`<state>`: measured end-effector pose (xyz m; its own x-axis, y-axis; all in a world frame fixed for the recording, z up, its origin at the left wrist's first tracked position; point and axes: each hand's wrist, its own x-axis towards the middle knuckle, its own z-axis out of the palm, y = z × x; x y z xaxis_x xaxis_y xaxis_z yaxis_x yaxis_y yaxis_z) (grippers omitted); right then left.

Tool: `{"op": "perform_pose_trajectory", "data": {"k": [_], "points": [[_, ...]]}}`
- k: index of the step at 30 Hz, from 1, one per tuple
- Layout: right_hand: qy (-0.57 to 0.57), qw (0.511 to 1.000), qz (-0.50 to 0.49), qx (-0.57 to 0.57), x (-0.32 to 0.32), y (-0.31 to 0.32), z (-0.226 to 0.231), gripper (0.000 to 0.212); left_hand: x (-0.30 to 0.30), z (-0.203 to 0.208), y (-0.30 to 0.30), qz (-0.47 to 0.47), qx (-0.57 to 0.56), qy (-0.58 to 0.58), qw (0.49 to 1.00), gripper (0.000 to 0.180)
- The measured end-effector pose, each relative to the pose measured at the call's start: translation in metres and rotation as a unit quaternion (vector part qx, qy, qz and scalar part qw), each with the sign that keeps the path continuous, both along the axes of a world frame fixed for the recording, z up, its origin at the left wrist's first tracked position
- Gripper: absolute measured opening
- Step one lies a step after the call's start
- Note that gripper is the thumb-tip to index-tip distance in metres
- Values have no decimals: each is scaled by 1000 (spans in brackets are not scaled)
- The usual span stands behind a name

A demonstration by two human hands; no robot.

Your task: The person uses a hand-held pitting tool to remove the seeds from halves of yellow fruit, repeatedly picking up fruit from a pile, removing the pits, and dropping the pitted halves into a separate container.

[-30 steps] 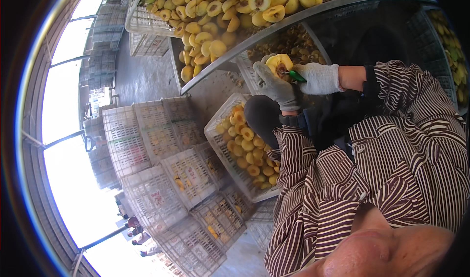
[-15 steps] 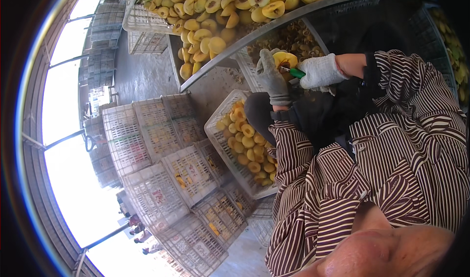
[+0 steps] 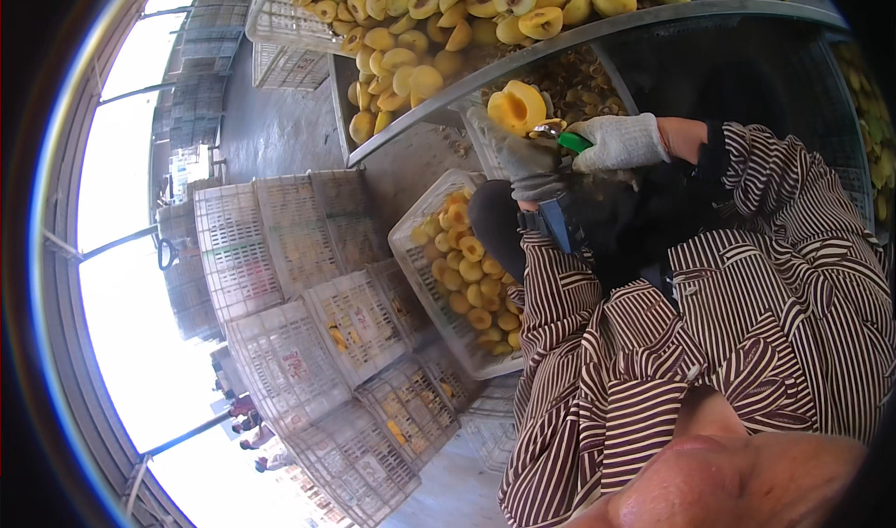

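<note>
My left hand, in a grey-white work glove and somewhat blurred, holds a yellow peach half with its hollowed cut face showing. My right hand, also gloved, is closed round the handle of a green-handled pitting tool. Its short metal end, with brownish bits at the tip, lies right beside the lower edge of the peach half. Both hands are over my lap, in front of the metal table rim. Below and beyond them, a heap of brown pits and scraps shows.
A metal-edged table bears many peach halves. At my left stands a white crate filled with peach halves. Farther left are stacked white plastic crates. More fruit sits at the far right. People are in the distance.
The peach half has turned so its hollowed face shows more, and it sits higher and a little left. The tool's metal end has come out beside it. My view has shifted slightly.
</note>
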<state>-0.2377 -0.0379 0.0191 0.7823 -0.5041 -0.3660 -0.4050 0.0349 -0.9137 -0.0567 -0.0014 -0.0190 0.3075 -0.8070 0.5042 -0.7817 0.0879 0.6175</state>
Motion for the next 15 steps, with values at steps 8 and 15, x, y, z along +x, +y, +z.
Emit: {"op": "perform_pose_trajectory", "data": {"k": [8,15], "points": [[269,875,-8,-403,-9,-22,-55,34,111,22,102,115,-45,-141,982,43],[133,857,-89,-489,-14,-27,-72,19,178,-52,189,222,250,125,934,40]]}}
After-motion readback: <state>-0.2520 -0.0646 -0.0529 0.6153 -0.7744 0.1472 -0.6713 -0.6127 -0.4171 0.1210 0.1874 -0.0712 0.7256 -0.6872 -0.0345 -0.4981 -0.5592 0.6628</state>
